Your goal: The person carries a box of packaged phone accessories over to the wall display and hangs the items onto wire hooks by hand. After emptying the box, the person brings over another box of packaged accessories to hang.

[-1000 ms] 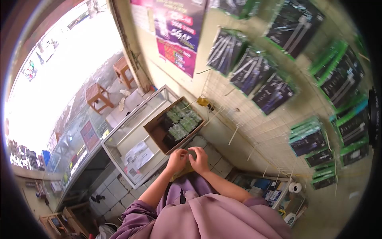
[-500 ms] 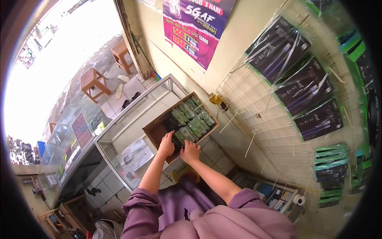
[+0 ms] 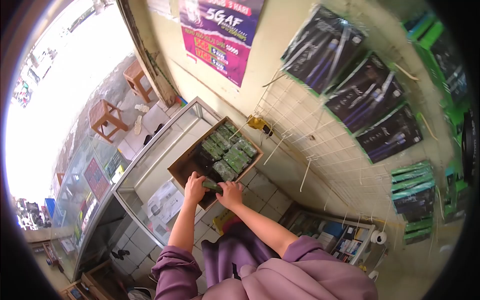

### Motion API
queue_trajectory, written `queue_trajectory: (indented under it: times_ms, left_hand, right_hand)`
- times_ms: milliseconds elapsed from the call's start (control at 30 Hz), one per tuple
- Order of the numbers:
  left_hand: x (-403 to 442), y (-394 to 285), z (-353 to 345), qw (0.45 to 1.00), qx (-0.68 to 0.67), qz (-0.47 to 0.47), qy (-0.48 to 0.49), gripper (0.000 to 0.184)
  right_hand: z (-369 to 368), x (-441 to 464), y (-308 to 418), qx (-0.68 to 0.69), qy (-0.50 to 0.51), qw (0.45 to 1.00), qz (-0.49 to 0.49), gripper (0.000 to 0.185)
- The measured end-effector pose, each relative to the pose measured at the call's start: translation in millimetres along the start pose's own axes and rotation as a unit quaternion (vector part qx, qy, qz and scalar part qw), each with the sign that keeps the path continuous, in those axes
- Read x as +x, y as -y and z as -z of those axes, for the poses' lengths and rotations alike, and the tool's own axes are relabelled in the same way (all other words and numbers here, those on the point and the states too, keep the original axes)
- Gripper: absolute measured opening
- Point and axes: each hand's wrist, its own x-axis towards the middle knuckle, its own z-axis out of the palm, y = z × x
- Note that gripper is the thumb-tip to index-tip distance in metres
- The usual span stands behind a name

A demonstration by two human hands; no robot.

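Note:
A cardboard box (image 3: 181, 169) rests on the glass display case, with several plastic-wrapped green and black packs (image 3: 235, 158) lined up in rows at its far side. Over the box's near end, my left hand (image 3: 194, 188) and my right hand (image 3: 230, 194) hold one green pack (image 3: 212, 186) between them. The left fingers are closed on its left end, the right fingers on its right end. Dark cardboard shows in the part of the box beside my left hand. What is printed on the packs is too small to read.
Printed papers (image 3: 166, 201) lie in the glass display case (image 3: 141, 186) left of the box. At the right, a wire rack (image 3: 305, 130) with bare hooks carries hanging cable packs (image 3: 367, 92). Wooden stools (image 3: 106, 119) stand outside, beyond the counter.
Both hands have drawn one green pack away from the rows toward the near end of the box. The view has shifted, so the surroundings sit further left.

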Motion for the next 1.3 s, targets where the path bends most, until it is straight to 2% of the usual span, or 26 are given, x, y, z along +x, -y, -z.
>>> queue_trajectory:
  times_ms: [67,100,167,200,233,300,367,433,467,500,533,633,700,733,800,833,900,933,1000,1033,1067,1100,1167,1200,1233,1300]
  left_hand:
    - [-7,-11,16,0.999,-0.031,-0.001,-0.018,0.041]
    - [-12,-20,24,0.999,-0.027,-0.014,-0.021,0.041]
    - [-23,-39,47,0.987,-0.092,-0.099,-0.089,0.041]
    - [-29,-53,58,0.986,-0.105,-0.100,-0.083,0.038]
    - [-31,-72,72,0.967,-0.187,-0.157,-0.076,0.036]
    - [-43,-113,88,0.935,-0.306,-0.174,-0.041,0.035]
    - [-57,-152,87,0.900,-0.422,-0.104,0.028,0.023]
    - [-73,-201,103,0.934,-0.336,-0.120,0.031,0.019]
    - [-79,-225,103,0.931,-0.333,-0.143,0.044,0.019]
    - [-86,-249,101,0.892,-0.424,-0.147,0.061,0.018]
    - [-92,-274,100,0.843,-0.511,-0.146,0.081,0.018]
    - [-115,-351,100,0.810,-0.538,-0.205,0.109,0.018]
    - [-122,-388,90,0.806,-0.516,-0.252,0.144,0.021]
    - [-133,-414,90,0.799,-0.513,-0.275,0.155,0.021]
    - [-147,-453,76,0.786,-0.494,-0.312,0.200,0.024]
    - [-155,-470,66,0.778,-0.492,-0.324,0.220,0.024]
    - [-171,-505,46,0.770,-0.473,-0.350,0.247,0.025]
    - [-178,-519,36,0.773,-0.448,-0.371,0.254,0.032]
    - [-202,-554,18,0.746,-0.453,-0.409,0.268,0.038]
    - [-214,-569,9,0.726,-0.460,-0.436,0.267,0.044]
    - [-220,-577,2,0.736,-0.409,-0.437,0.317,0.057]
    - [-232,-590,0,0.729,-0.409,-0.444,0.323,0.057]
    - [-259,-618,-1,0.727,-0.367,-0.434,0.385,0.067]
    - [-268,-629,-9,0.703,-0.369,-0.445,0.413,0.075]
    - [-277,-642,-15,0.697,-0.370,-0.449,0.419,0.075]
    - [-293,-666,-27,0.683,-0.329,-0.522,0.391,0.079]
  right_hand:
    - [8,0,-3,0.158,-0.018,0.987,-0.005,0.035]
    - [18,-4,-3,0.160,-0.031,0.987,-0.008,0.035]
    - [46,-14,-4,0.239,-0.148,0.956,0.079,0.034]
    - [63,-22,-5,0.223,-0.186,0.951,0.109,0.037]
    - [85,-33,-12,0.223,-0.217,0.945,0.105,0.037]
    - [112,-63,-29,0.516,-0.042,0.854,0.060,0.037]
    - [167,-105,-30,0.531,-0.048,0.845,0.041,0.037]
    - [208,-143,-34,0.546,-0.060,0.835,0.019,0.037]
    - [215,-161,-40,0.587,-0.086,0.805,0.030,0.039]
    - [225,-178,-45,0.624,-0.112,0.772,0.044,0.040]
    - [238,-195,-50,0.621,-0.137,0.771,0.041,0.040]
    - [273,-252,-61,0.611,-0.190,0.768,0.018,0.043]
    - [290,-288,-72,0.450,-0.203,0.870,-0.003,0.043]
    - [285,-299,-81,0.448,-0.227,0.865,-0.015,0.043]
    - [267,-324,-101,0.539,-0.312,0.782,0.008,0.041]
    - [271,-340,-108,0.534,-0.333,0.777,-0.003,0.041]
    - [279,-376,-122,0.517,-0.314,0.787,-0.120,0.036]
    - [286,-392,-126,0.514,-0.331,0.781,-0.127,0.036]
    - [301,-423,-137,0.514,-0.461,0.712,-0.131,0.032]
    - [304,-437,-148,0.509,-0.472,0.708,-0.135,0.032]
    - [305,-448,-162,0.490,-0.527,0.682,-0.131,0.031]
    - [308,-459,-176,0.469,-0.580,0.654,-0.125,0.030]
    - [316,-481,-202,0.468,-0.620,0.620,-0.111,0.027]
    - [323,-494,-213,0.434,-0.650,0.604,-0.156,0.027]
    - [332,-506,-223,0.399,-0.676,0.586,-0.202,0.028]
    - [351,-524,-244,0.361,-0.725,0.555,-0.192,0.031]
